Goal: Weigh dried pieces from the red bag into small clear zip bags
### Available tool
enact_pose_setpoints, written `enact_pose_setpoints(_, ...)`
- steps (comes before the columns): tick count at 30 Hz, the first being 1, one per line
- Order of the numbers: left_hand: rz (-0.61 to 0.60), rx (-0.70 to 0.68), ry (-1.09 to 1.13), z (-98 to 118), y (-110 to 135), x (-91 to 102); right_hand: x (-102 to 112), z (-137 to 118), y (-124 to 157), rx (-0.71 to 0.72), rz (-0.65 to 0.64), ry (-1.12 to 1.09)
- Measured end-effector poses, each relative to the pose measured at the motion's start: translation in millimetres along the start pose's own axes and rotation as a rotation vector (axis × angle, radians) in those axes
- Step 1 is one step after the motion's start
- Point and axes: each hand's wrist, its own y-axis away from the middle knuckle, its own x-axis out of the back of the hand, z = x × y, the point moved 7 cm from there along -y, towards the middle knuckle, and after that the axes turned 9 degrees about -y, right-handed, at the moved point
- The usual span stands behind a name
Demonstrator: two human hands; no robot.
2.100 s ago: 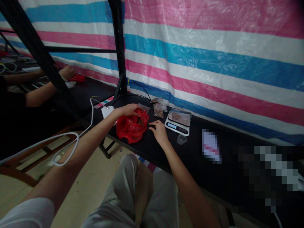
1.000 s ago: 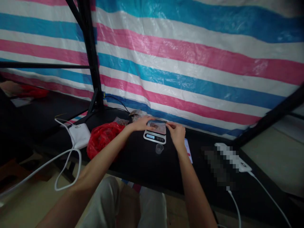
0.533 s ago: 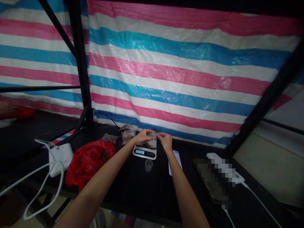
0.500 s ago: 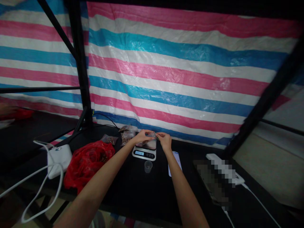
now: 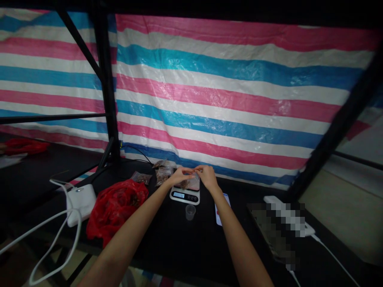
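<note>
My left hand (image 5: 180, 175) and my right hand (image 5: 207, 176) meet above a white digital scale (image 5: 186, 197) with a lit display. Both are closed, fingers pinched on the top of a small clear plastic bag (image 5: 184, 184) with brown bits inside. The bag hangs low over the weighing plate; whether it touches the plate I cannot tell. Just in front of the scale stands a small clear plastic cup (image 5: 190, 212). Left of my hands lie several filled clear bags (image 5: 163, 175) of brown pieces. A crumpled red plastic bag (image 5: 115, 205), holding brown material, sits beside my left forearm.
A phone (image 5: 219, 211) lies partly under my right forearm. At left is a white box-shaped device (image 5: 80, 203) with a looped white cable. A white power strip (image 5: 289, 215) lies at right. Black frame posts and a striped sheet (image 5: 221, 95) stand behind the black table.
My fingers have come closer together at the top of the plastic bag, and its brown contents now show below my left hand. The whole view has shifted slightly.
</note>
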Motion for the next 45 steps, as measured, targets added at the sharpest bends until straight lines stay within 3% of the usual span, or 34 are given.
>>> enact_pose_setpoints(4, -0.084, -0.001, -0.133, 8, 9, -10.1, 2, 17, 5, -0.031, 0.048, -0.094)
enact_pose_setpoints(8, -0.125, -0.023, -0.455, 13, 11, -20.7, 9, 39, 11, -0.094, 0.114, -0.132)
enact_pose_setpoints(12, -0.145, -0.068, -0.726, 14, 7, -31.4, 7, 57, 13, -0.152, 0.070, -0.090)
enact_pose_setpoints(15, -0.121, -0.064, -0.800, 11, 5, -32.8, -1, 70, 11, -0.198, 0.010, -0.083)
enact_pose_setpoints(18, -0.093, -0.068, -0.715, 9, 3, -30.1, -9, 80, 6, -0.218, -0.037, -0.104)
enact_pose_setpoints(21, -0.003, -0.062, -0.447, 9, 3, -18.7, -14, 84, 0, -0.210, -0.058, -0.147)
enact_pose_setpoints(25, 0.227, -0.010, 0.074, 5, 5, 13.4, -25, 74, -2, -0.158, -0.142, -0.169)
enact_pose_setpoints(28, 0.383, 0.038, 0.302, -1, 10, 39.3, -39, 59, 2, -0.139, -0.217, -0.002)
enact_pose_setpoints(33, 0.364, 0.058, 0.299, -6, 12, 61.6, -52, 47, 10, -0.206, -0.182, 0.307)
enact_pose_setpoints(36, 0.286, 0.011, 0.221, -6, 12, 62.8, -49, 46, 8, -0.260, -0.161, 0.264)
enact_pose_setpoints(39, 0.196, -0.004, 0.082, -9, 13, 53.6, -25, 39, -3, -0.278, -0.033, 0.167)
enact_pose_setpoints(42, 0.141, -0.031, -0.021, -11, 11, 40.3, 3, 19, -19, -0.163, 0.074, 0.187)
enact_pose_setpoints(45, 0.129, -0.039, -0.049, -14, 6, 29.4, 8, -6, -29, 0.036, -0.003, 0.296)
